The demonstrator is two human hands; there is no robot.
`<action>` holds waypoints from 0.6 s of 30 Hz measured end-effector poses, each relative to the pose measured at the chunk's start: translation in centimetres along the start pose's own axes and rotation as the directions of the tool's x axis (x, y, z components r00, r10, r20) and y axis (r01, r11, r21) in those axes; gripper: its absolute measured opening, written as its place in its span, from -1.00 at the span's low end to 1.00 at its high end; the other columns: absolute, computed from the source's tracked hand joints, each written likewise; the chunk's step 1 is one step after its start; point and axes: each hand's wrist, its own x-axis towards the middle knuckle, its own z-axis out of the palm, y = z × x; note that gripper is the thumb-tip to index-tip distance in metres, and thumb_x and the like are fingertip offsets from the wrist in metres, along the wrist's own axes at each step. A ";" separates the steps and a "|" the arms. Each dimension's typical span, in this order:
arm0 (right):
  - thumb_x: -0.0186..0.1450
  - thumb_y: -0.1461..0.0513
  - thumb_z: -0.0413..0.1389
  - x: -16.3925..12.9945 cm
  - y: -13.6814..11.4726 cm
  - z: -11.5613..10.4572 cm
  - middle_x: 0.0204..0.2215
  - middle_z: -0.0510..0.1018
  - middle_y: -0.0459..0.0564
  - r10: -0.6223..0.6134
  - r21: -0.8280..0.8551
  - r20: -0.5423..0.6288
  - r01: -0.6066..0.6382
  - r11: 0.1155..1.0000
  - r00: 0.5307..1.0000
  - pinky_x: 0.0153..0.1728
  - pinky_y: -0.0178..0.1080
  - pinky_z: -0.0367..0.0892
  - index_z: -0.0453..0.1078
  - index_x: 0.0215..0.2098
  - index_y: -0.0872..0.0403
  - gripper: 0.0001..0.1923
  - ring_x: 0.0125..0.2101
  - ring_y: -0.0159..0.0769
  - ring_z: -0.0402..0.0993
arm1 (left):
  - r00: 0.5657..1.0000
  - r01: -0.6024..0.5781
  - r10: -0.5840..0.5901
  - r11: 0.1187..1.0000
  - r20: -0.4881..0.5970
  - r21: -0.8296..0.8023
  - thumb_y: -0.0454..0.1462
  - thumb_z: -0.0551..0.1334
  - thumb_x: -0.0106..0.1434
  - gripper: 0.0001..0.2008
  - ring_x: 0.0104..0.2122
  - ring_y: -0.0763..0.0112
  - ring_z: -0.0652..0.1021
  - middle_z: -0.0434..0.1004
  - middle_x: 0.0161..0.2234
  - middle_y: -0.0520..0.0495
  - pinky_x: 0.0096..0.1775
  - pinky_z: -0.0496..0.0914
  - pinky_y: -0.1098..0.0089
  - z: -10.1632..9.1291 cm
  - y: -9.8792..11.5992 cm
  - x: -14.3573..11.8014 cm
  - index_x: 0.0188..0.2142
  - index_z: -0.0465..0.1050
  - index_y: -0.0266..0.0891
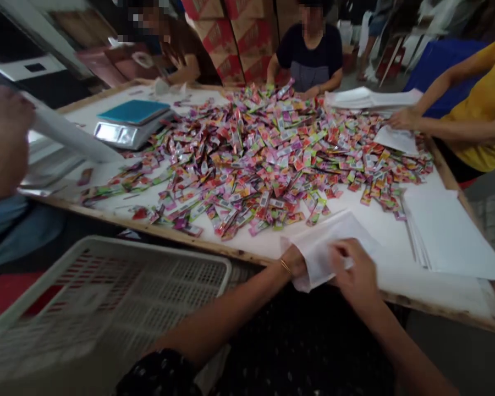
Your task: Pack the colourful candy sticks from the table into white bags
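My left hand [296, 263], with a gold bracelet at the wrist, reaches into the mouth of a thin white bag [319, 254]. Its fingers are hidden inside the bag. Over the right part of the bag my right hand [357, 269] is bent and blurred by motion. Whether its fingers grip the bag cannot be made out. Both hands are at the near edge of a white table [400, 261] with a wooden rim. Just beyond them lies a wide heap of small, colourful printed sachets [268, 159].
A stack of white bags [454, 234] lies right, another [371, 99] farther back. A scale [127, 124] with a blue top stands left. A plastic crate [107, 297] is below the table edge. Co-workers sit around; one in a yellow shirt [487, 110] holds a white bag.
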 end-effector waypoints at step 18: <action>0.03 -0.07 0.27 -8.6 2.1 2.3 -0.38 0.62 0.10 0.560 0.585 0.642 -0.807 0.083 0.523 -0.39 -0.23 0.48 0.50 -0.32 0.16 -0.52 -0.45 -0.21 0.57 | 0.757 -0.623 0.312 0.610 0.574 0.489 -0.34 0.13 0.29 -0.85 -0.21 0.37 0.46 0.54 -0.27 -0.08 -0.08 0.29 0.38 -0.8 -1.7 -6.1 -0.32 0.50 -0.26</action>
